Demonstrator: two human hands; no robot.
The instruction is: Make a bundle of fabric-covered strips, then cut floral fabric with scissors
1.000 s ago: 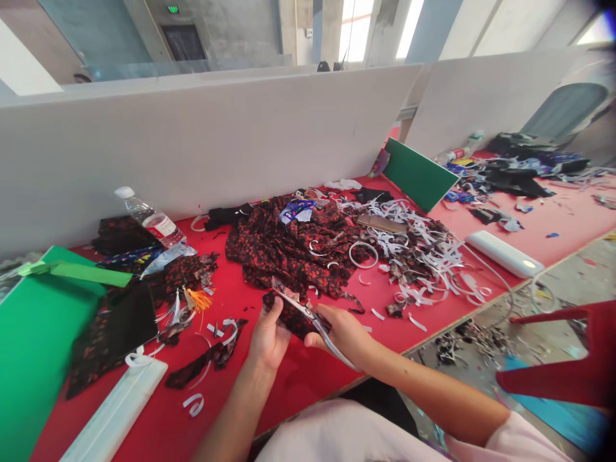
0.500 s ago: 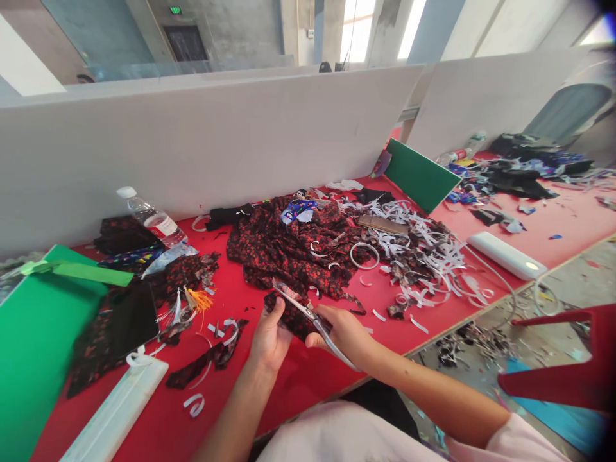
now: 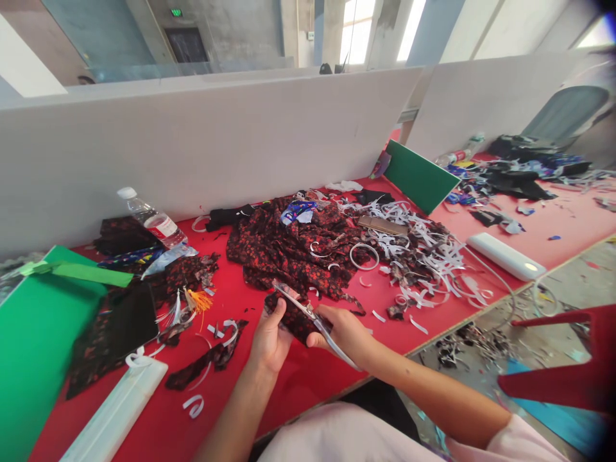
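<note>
Between my left thumb and fingers is a small piece of dark red-flowered fabric, held just above the table's front part. My left hand is closed on it. A pair of scissors is in my right hand, blades pointing away to the upper left and lying along the fabric's top edge. The blades look nearly closed; whether they bite into the cloth I cannot tell. Just beyond my hands lies a crumpled heap of the same flowered fabric.
White strip offcuts pile up on the right of the red table. A water bottle leans at the back left. Green boards stand behind and at far left. A long white box lies front left; a red stool is at right.
</note>
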